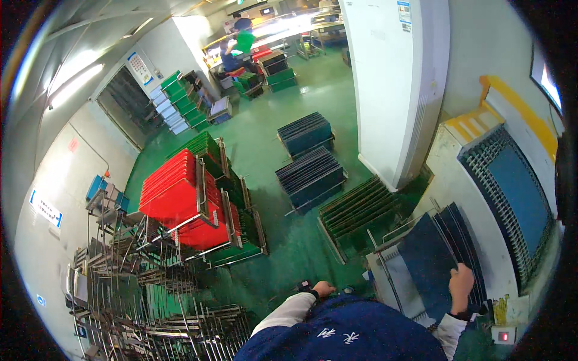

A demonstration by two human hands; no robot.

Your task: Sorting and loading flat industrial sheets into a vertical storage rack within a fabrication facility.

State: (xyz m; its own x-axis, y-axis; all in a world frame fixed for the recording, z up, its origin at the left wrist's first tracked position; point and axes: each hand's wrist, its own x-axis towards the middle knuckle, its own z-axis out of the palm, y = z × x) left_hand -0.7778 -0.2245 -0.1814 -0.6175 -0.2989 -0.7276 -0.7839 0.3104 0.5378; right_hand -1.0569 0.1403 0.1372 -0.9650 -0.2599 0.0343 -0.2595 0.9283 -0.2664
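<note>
My right hand (462,286) is closed on the edge of a dark blue panel (428,245), one of several thin panels standing in a rack at the lower right. More dark panels (463,240) lean just to the right of it. Pale ribbed rack base (398,283) shows to the left of the panel. In front of my body, my left hand (324,289) hangs with its fingers curled in, and nothing shows in it. A dark band circles that wrist.
A machine (515,192) with a blue panel on its rollers stands at right, beside a white column (394,90). Racks of dark panels (310,177) and red panels (180,198) stand on the green floor. Metal frames (156,313) crowd the lower left. People (232,57) work far off.
</note>
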